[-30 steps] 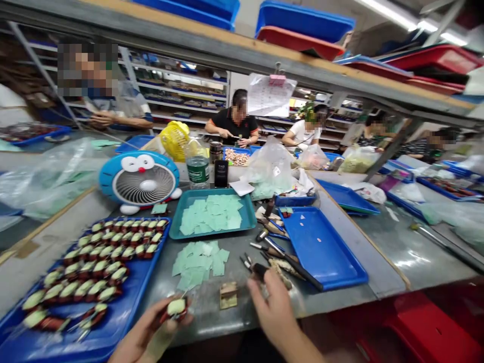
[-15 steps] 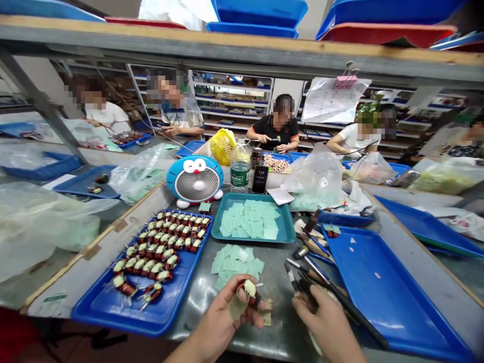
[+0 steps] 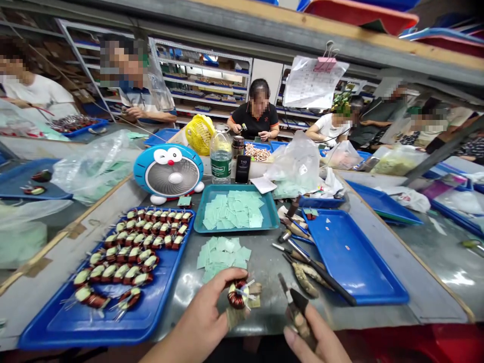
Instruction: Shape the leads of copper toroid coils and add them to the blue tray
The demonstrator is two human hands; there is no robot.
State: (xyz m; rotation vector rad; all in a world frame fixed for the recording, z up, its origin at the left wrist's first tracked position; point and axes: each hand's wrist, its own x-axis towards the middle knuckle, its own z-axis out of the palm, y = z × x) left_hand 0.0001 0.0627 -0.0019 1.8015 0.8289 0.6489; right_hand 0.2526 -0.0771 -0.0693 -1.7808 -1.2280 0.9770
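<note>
We pinch a copper-wound coil (image 3: pixel 236 298) between the thumb and fingers of our left hand (image 3: pixel 202 325), just above the near edge of the worktop (image 3: pixel 189 290), with its thin wire leads sticking out to the right. Our right hand (image 3: pixel 321 340) is closed around the handles of a pair of pliers (image 3: pixel 292 302), whose tips point up and away from us, close beside the coil but not touching it. Just beyond the coil lies a loose pile of green paper squares (image 3: pixel 221 253), and behind that a teal tray (image 3: pixel 273 222) holds more of them. To the left, a blue tray (image 3: pixel 94 327) carries rows of wound coils (image 3: pixel 139 247). To the right, hand tools (image 3: pixel 306 264) lie beside a second blue tray (image 3: pixel 353 259).
</note>
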